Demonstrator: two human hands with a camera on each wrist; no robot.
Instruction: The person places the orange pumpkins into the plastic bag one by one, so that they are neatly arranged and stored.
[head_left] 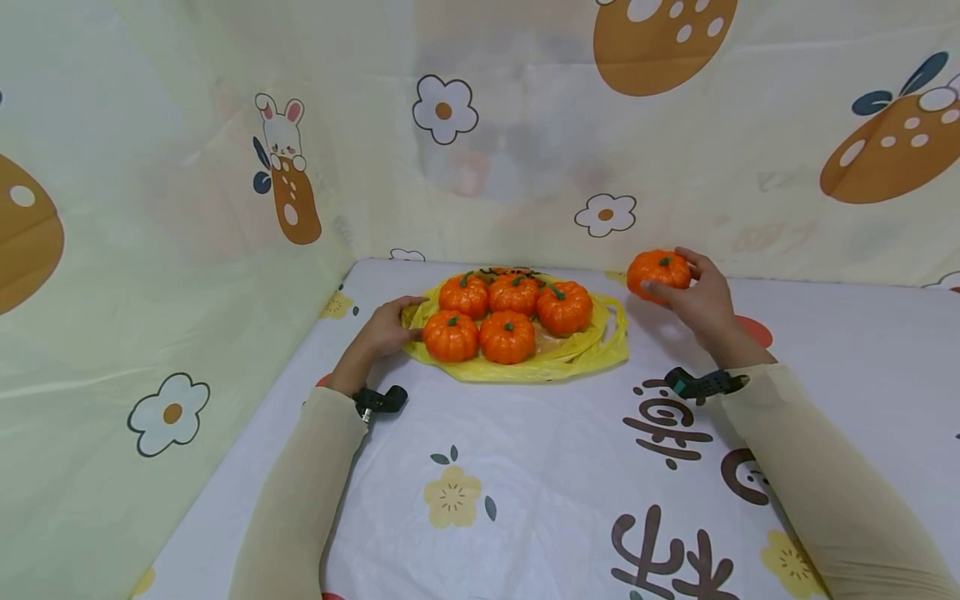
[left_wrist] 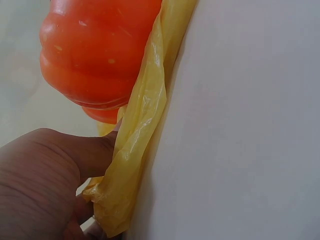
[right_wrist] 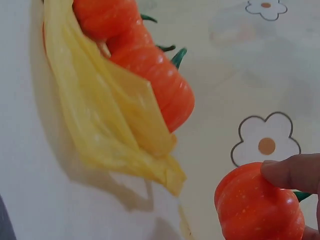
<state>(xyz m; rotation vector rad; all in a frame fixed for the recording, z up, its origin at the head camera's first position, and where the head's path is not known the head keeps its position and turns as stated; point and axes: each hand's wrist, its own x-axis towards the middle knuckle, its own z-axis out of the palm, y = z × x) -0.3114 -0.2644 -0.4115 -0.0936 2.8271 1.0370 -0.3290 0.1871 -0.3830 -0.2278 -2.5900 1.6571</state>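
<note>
Several small orange pumpkins with green stems, such as the front pumpkin (head_left: 507, 337), sit on a spread yellow plastic bag (head_left: 525, 371) at the back of the table. My left hand (head_left: 388, 327) pinches the bag's left edge; in the left wrist view the thumb presses the folded yellow plastic beside a pumpkin (left_wrist: 100, 50). To the right of the bag, my right hand (head_left: 705, 304) grips a single pumpkin (head_left: 658, 275) between thumb and fingers. The right wrist view shows the thumb on this pumpkin's side (right_wrist: 257, 205), apart from the bag (right_wrist: 100, 110).
A white patterned cloth (head_left: 525, 467) covers the table. Pale printed sheeting (head_left: 517, 167) rises behind it and along the left. One bag handle (head_left: 618, 321) loops out on the right side.
</note>
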